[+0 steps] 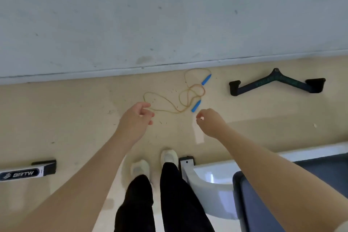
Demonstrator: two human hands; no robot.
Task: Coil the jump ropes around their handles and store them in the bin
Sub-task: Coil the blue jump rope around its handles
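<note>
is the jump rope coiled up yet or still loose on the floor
Still loose. The jump rope sprawls in tangled loops on the floor, its two blue handles apart with no cord wound round them.

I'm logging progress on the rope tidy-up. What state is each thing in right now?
Tan jump rope with blue handles: uncoiled, lying in loose loops on the floor by the wall.
Near blue handle: on the floor, untouched.
Far blue handle: on the floor, untouched.
Left hand: fingers loosely curled, holding nothing, above the rope's left loop.
Right hand: fingers loosely curled, empty, near the closer handle.
Black V-shaped cable bar: lying flat on the floor.
</note>
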